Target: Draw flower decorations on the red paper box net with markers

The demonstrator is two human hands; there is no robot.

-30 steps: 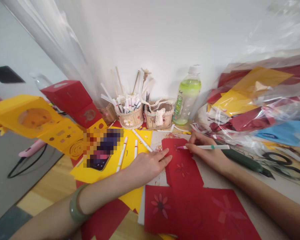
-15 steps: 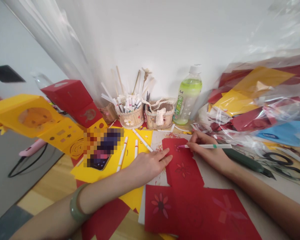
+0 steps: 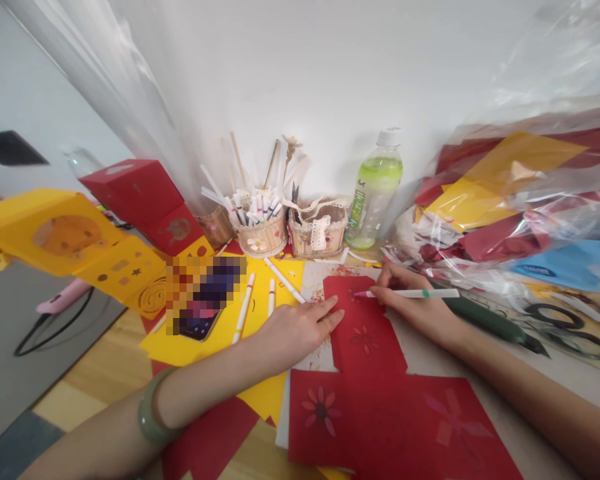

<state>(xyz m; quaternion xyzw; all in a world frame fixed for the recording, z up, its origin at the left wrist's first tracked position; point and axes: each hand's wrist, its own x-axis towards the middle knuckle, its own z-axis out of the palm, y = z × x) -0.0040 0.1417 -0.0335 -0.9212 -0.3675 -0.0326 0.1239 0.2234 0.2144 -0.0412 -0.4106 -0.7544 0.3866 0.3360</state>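
Observation:
Between the fingers of my right hand (image 3: 405,297) is a white felt-tip marker (image 3: 433,293) with a green band, its pink tip touching the upper part of a red card sheet (image 3: 370,380). Flowers are drawn and coloured on that sheet, which has a cross-like cut shape. My left hand (image 3: 300,330) lies flat with fingers stretched onto the sheet's left edge, holding nothing that I can see. Several loose markers (image 3: 245,307) lie on yellow card (image 3: 260,370) left of the sheet.
A phone (image 3: 205,320), partly pixelated, rests on the yellow card. Behind stand a basket of markers (image 3: 261,239), another basket (image 3: 319,240) and a green drink bottle (image 3: 375,193). Scissors (image 3: 563,317) and a dark green pen-like tool (image 3: 495,323) lie right; folded yellow (image 3: 40,227) and red boxes stand left.
The marker and my right hand have shifted very slightly left, the tip staying at the upper part of the red card. My left hand stays in place.

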